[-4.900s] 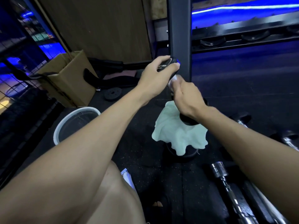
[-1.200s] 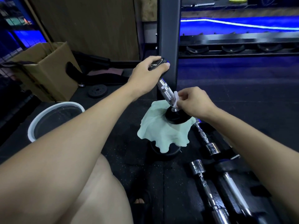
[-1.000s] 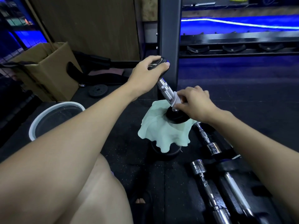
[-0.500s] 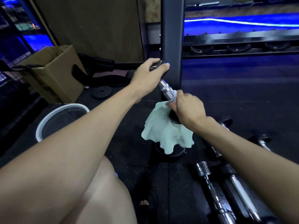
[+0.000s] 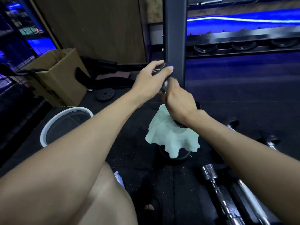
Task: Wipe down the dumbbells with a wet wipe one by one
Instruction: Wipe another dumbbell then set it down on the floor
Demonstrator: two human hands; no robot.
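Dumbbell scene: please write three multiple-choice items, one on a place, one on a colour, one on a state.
1. Where is the bucket?
A. left of the cloth
B. on the rack
C. inside the box

2. What colour is the cloth?
A. red
B. pale green
C. black

3. What is the left hand doing?
A. resting on the floor
B. hanging open
C. gripping the dumbbell's top end

Answers: 1 A, the bucket stands on the floor to the cloth's left. 2 B, the cloth looks pale green. 3 C, its fingers close around the black top end.
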